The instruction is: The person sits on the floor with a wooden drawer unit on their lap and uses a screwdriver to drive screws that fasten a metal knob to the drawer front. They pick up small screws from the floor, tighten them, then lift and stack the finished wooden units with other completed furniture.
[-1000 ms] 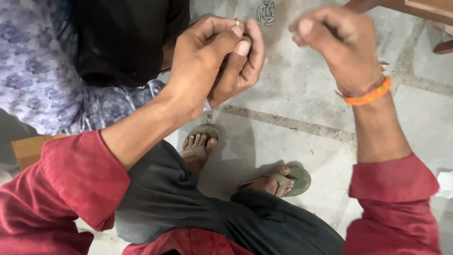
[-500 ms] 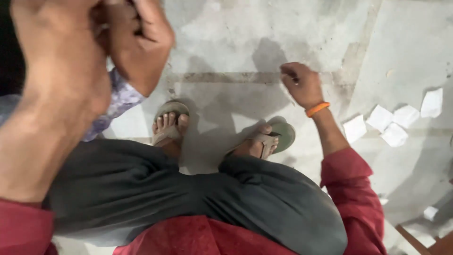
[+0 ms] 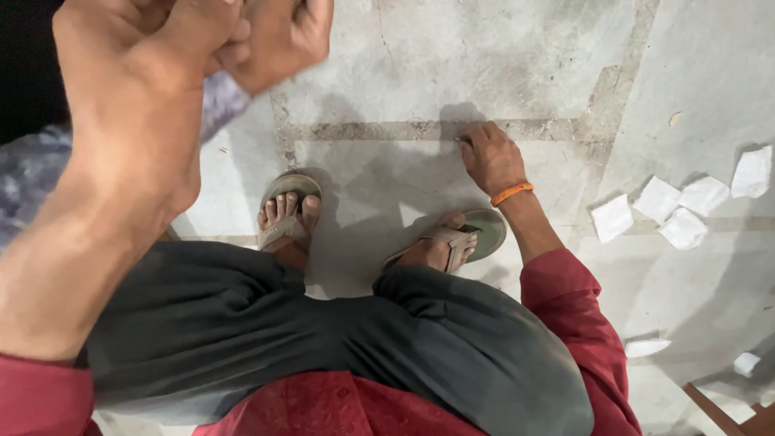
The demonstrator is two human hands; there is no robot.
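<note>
- The grey, stained concrete floor (image 3: 500,56) fills most of the view, with a darker seam running across it just above the feet.
- The dark grey trousers (image 3: 323,331) of the seated person spread across the lower middle, with the red long-sleeved shirt (image 3: 565,307) below them and along both arms.
- The left hand (image 3: 153,89) is raised close to the camera at upper left, large and somewhat blurred; its fingers are curled inward, but whether they pinch anything cannot be told.
- A second hand (image 3: 282,36) presses against the left hand's fingertips at the top edge, fingers bent; whose it is cannot be told.
- Behind them, a strip of blue-grey patterned cloth (image 3: 32,169) shows at the left edge.
- The right hand (image 3: 488,157) reaches down to the floor, wearing an orange wristband (image 3: 512,193); its fingers are drawn together, tips touching the floor at the darker seam.
- A small dark object (image 3: 461,140) shows at the fingertips, too small to name; it lies on the seam, just left of the knuckles.
- Two feet in tan sandals (image 3: 287,211) rest on the floor, one near the right wrist.
- Several white crumpled paper pieces (image 3: 662,206) lie on the floor, well apart from the right hand.
</note>
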